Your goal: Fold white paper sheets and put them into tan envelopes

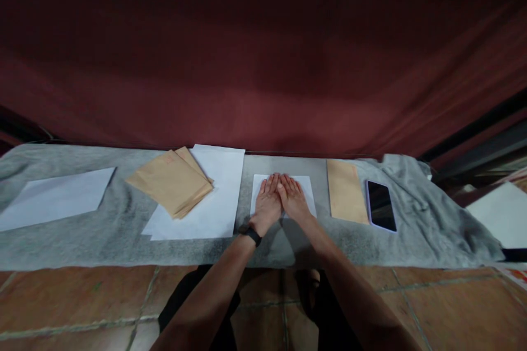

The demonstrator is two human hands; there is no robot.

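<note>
My left hand (269, 199) and my right hand (293, 197) lie flat, side by side and touching, on a white sheet of paper (308, 189). Fingers of both hands are stretched out and point away from me. The sheet looks folded down to a small rectangle; its middle is hidden under my palms. A black band circles my left wrist. To the right of the sheet lies a brown envelope (347, 192). On the left, several brown envelopes (171, 181) are stacked askew on top of larger white sheets (222, 192).
A grey cloth (123, 247) covers the long, narrow surface. A phone (381, 205) with a dark screen lies right of the single envelope. More white paper (57, 197) rests at the far left. Dark red fabric (263, 66) hangs behind; floor tiles (82, 296) show below.
</note>
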